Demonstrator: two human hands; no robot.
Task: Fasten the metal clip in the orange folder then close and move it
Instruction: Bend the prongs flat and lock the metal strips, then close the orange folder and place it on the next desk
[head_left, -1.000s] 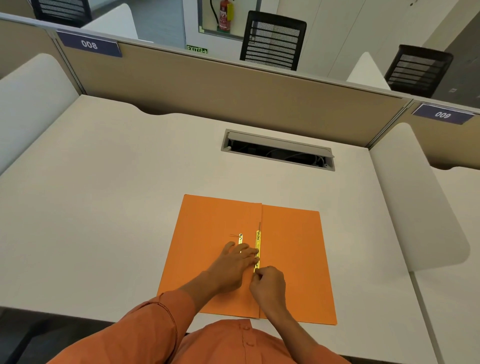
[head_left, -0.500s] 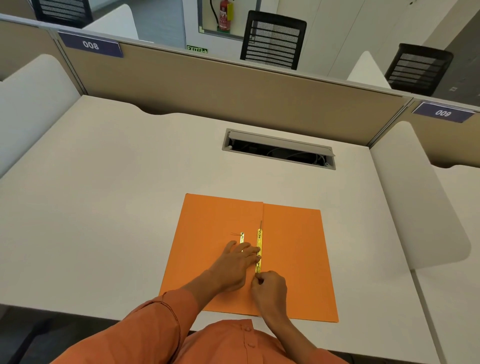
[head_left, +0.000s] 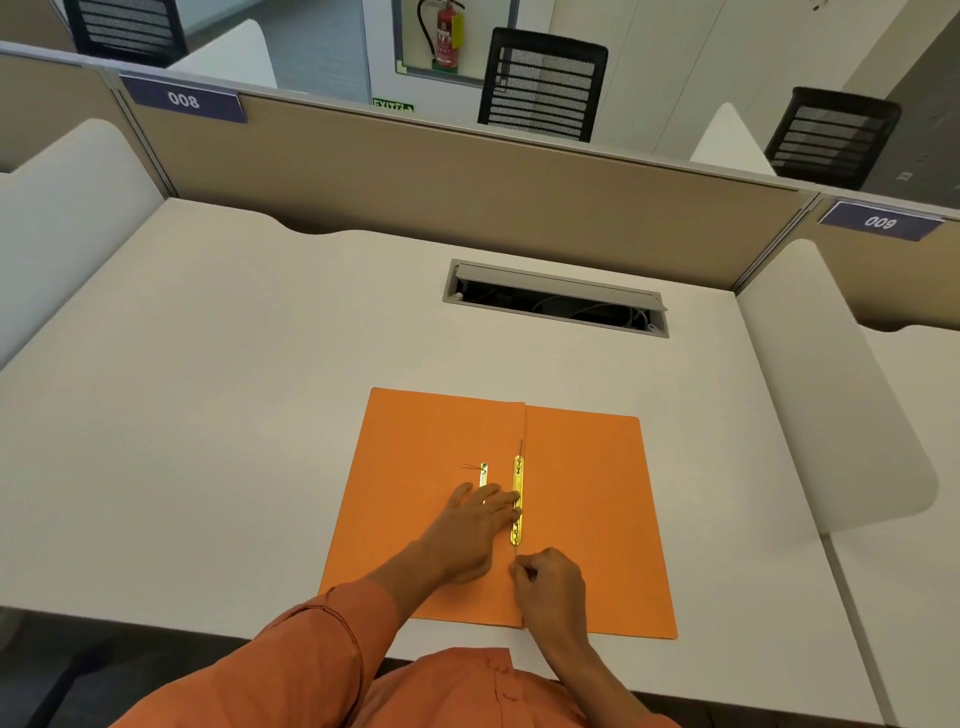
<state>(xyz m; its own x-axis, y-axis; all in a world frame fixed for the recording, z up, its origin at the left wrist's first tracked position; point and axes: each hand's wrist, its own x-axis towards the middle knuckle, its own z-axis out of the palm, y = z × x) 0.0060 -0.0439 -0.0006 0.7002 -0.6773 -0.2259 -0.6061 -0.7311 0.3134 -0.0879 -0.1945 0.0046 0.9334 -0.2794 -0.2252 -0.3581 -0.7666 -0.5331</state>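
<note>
I see the orange folder (head_left: 582, 519) lying open flat on the counter (head_left: 208, 415). Left hand (head_left: 470, 525) is spread flat, fingers (head_left: 506, 501) released, pressing beside the metal clip (head_left: 517, 499) at the spine. Right hand (head_left: 550, 584) is clenched, pinching the clip's thin prong just below the strip.

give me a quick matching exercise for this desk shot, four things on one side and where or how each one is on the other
Things
1. flat orange paper folder
2. long gold metal clip bar
3. left hand
4. right hand

States
A. pinched shut just below the bar's near end
B. lying open on the white desk
C. running along the folder's centre fold
D. pressed flat, fingertips against the bar

Pairs: 1-B, 2-C, 3-D, 4-A
</note>
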